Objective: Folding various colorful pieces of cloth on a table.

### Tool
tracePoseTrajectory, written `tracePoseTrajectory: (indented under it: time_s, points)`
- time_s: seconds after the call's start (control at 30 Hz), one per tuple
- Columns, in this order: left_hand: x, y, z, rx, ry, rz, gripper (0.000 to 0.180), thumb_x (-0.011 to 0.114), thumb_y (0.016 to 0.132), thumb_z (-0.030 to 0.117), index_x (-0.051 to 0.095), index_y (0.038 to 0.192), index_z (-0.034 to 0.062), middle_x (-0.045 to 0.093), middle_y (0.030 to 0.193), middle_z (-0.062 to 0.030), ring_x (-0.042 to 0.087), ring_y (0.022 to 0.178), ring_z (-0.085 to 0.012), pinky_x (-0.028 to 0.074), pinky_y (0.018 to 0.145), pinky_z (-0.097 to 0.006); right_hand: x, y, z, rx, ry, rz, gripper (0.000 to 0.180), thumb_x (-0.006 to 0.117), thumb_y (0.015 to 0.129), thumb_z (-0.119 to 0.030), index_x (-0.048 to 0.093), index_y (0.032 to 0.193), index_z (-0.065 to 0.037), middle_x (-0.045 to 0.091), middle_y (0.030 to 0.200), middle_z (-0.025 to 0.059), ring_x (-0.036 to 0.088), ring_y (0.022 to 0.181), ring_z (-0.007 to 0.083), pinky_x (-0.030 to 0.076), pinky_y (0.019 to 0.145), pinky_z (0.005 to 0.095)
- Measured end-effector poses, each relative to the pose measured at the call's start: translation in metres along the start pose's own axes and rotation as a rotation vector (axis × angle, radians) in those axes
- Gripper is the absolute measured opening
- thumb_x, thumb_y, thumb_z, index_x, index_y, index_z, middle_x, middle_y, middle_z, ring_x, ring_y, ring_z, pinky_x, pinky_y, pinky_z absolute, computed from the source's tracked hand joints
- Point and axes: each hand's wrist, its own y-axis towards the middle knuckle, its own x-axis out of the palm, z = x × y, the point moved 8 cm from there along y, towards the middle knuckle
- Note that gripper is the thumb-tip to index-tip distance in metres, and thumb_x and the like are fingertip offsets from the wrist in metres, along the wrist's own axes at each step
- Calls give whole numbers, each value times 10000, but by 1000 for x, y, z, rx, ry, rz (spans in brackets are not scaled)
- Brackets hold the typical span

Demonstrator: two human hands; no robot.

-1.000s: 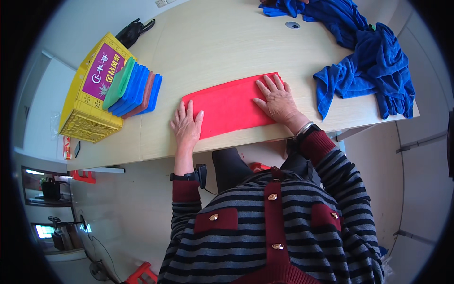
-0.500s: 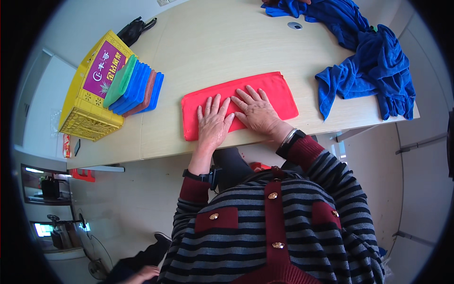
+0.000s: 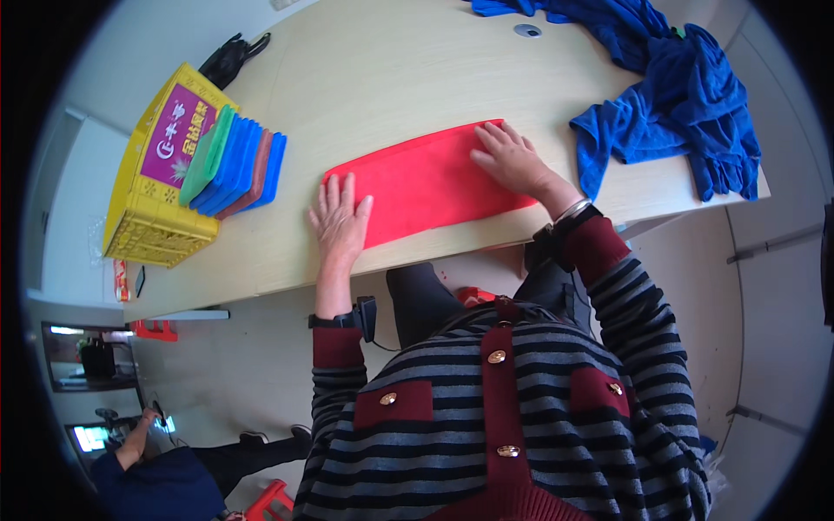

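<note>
A red cloth (image 3: pixel 426 184), folded into a long flat rectangle, lies on the pale wooden table (image 3: pixel 373 82) in front of me. My left hand (image 3: pixel 339 219) rests at the cloth's left end, fingers stretched out and slightly spread, partly on the cloth and partly beside it. Over the cloth's far right part lies my right hand (image 3: pixel 514 158), its fingers extended and the tips near the far edge. Neither hand grips anything.
Left of the cloth, a yellow crate (image 3: pixel 161 234) stands with folded green, blue and brown cloths (image 3: pixel 239 169) against it. A black bag (image 3: pixel 230 61) lies behind. Crumpled blue cloths (image 3: pixel 678 113) cover the right side. A person (image 3: pixel 174 478) is at lower left, near a red stool (image 3: pixel 269 502).
My hands have moved apart from the middle of the red cloth, the left to its left end, the right toward its far right corner. The person at lower left shows more fully.
</note>
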Motion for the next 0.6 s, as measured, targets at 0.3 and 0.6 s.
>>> tracePoseTrajectory:
  time_s: [0.3,0.6]
  points:
    - [-5,-3,4,51,48,54,684,360,1009,589,284,1577,216,171,1663,-86,92,1539,-308,31,1216,-569,-38,-28,-23,7,95,170,601,428,1031,-462,392,1522,-117,331,1592,135,216,1508,316,193,1222,465]
    - [2,-25,25,69,49,-5,697,386,999,584,291,1575,204,175,1661,-94,94,1539,-308,27,1221,-550,-9,-67,-36,-119,-118,157,615,425,1023,-476,373,1533,-135,322,1602,111,213,1509,314,112,1241,457]
